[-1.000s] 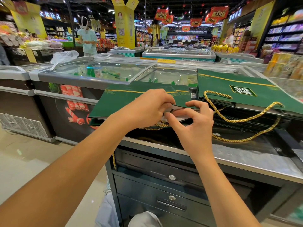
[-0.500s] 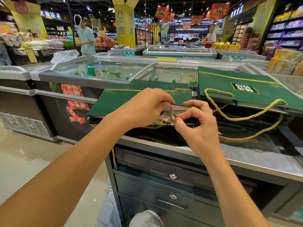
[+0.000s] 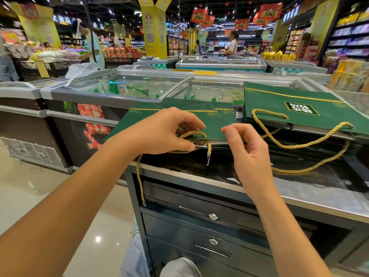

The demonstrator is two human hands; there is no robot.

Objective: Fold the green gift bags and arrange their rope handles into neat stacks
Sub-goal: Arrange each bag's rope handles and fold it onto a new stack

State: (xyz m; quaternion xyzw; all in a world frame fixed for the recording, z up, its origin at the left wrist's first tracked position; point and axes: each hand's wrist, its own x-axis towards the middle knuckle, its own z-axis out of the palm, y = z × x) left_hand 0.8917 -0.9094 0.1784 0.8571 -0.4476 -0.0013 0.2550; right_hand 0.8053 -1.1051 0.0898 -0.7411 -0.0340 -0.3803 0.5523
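The green gift bag (image 3: 215,120) lay flat on top of a low stack at the near left of the counter (image 3: 319,194), and we could not count the bags beneath it. The left hand (image 3: 163,132) rested on its near edge and hid that corner. Its fingers were curled, with thumb and forefinger pinching the gold rope handle (image 3: 194,133), which rose in a small loop beside the fingertips. One loose rope end (image 3: 208,156) hung down from the bag's edge, and a second cord (image 3: 139,176) trailed off the counter's left corner. The right hand (image 3: 247,154) hovered just beside the bag's near right corner. Its fingers were loosely curled, and thumb and forefinger were close together with nothing between them that we could see. Just beside the first stack stood a second stack (image 3: 329,120) of green bags, making two stacks in all. Two long gold loops (image 3: 299,171) spilled from it toward us over the dark top. Below the counter's metal edge we counted two drawers, each with a round lock (image 3: 213,216). Behind the bags stood a chest freezer (image 3: 89,96) with two glass lids, and a white plastic bag (image 3: 81,70) lay on its far left corner. Farther back we made out a yellow pillar (image 3: 153,31), several red hanging banners (image 3: 270,11) and at least three people in the aisles, one in a pale top (image 3: 97,48) and one in white (image 3: 232,46).
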